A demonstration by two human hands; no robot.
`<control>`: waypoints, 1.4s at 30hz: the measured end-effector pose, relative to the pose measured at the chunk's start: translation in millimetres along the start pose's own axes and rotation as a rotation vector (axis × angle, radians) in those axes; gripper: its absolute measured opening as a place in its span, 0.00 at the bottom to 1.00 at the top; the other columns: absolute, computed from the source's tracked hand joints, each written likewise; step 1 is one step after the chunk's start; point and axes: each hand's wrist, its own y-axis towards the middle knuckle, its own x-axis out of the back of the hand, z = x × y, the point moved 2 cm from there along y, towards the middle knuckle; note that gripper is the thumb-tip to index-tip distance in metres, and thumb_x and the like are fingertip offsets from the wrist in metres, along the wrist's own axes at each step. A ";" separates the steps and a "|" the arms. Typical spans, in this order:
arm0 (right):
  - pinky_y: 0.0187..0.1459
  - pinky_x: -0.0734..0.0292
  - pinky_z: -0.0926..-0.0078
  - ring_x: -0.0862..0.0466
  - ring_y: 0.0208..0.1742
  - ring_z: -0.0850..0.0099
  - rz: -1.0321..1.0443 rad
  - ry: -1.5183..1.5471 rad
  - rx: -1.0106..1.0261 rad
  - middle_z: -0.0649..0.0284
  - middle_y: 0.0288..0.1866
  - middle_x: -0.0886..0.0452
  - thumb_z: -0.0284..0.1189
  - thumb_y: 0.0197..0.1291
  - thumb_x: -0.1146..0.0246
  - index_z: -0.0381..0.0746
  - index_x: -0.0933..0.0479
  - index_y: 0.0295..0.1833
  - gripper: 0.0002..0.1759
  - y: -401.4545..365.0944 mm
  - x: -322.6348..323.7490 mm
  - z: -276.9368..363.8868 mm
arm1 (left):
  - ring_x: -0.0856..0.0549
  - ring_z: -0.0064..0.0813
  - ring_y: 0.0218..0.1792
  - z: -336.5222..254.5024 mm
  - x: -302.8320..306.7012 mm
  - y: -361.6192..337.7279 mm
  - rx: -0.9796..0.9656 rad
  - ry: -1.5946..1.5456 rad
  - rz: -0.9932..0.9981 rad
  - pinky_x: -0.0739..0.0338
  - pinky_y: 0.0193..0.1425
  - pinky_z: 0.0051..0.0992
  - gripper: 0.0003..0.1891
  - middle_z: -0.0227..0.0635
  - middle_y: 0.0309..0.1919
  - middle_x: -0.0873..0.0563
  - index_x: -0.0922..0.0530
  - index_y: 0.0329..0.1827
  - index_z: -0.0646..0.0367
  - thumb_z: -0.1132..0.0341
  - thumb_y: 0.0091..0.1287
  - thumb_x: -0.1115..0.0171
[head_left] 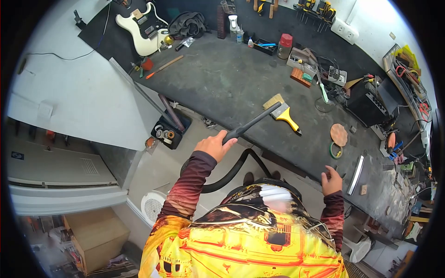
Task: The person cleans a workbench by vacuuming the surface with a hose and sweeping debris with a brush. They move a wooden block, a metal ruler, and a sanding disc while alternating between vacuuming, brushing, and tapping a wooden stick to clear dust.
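My left hand [215,146] is wrapped round the handle of a black vacuum nozzle [252,123], its tip reaching over the dark workbench [208,88] onto a wide brush. That brush [282,113] has pale bristles and a yellow handle and lies flat on the bench. A black hose [232,173] curves below my left hand. At the bench's front edge is my right hand [331,180], its fingers apart and nothing seen in them. Near it lie a metal straightedge [356,175] and a small wooden block [364,189].
A white guitar body [143,32] leans at the back left. Bottles, a red-lidded jar [285,45] and a parts tray [301,60] line the back. A round wooden disc [339,134], a green ring [336,150] and a black amplifier [369,103] are at the right.
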 end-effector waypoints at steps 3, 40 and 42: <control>0.41 0.22 0.68 0.17 0.36 0.64 -0.104 -0.067 -0.109 0.56 0.34 0.19 0.26 0.57 0.35 0.37 0.22 0.54 0.18 -9.0 27.1 -42.7 | 0.16 0.56 0.36 -4.7 -0.2 6.2 -0.005 -0.017 -0.025 0.22 0.39 0.47 0.26 0.51 0.28 0.15 0.26 0.49 0.52 0.37 0.68 0.51; 0.63 0.30 0.63 0.26 0.63 0.61 -0.204 -0.757 -0.953 0.62 0.58 0.20 0.28 0.64 0.51 0.55 0.20 0.56 0.20 -31.5 464.3 -776.6 | 0.19 0.57 0.47 -366.6 -73.1 22.4 0.017 0.509 -0.176 0.27 0.50 0.45 0.29 0.58 0.43 0.16 0.27 0.61 0.62 0.44 0.71 0.48; 0.61 0.29 0.60 0.25 0.62 0.61 -0.160 -0.888 -0.901 0.61 0.59 0.22 0.32 0.66 0.53 0.56 0.21 0.57 0.20 -12.9 464.2 -810.2 | 0.19 0.57 0.50 -399.5 -79.2 17.1 0.008 0.452 -0.108 0.27 0.53 0.44 0.30 0.59 0.47 0.17 0.28 0.62 0.64 0.45 0.71 0.48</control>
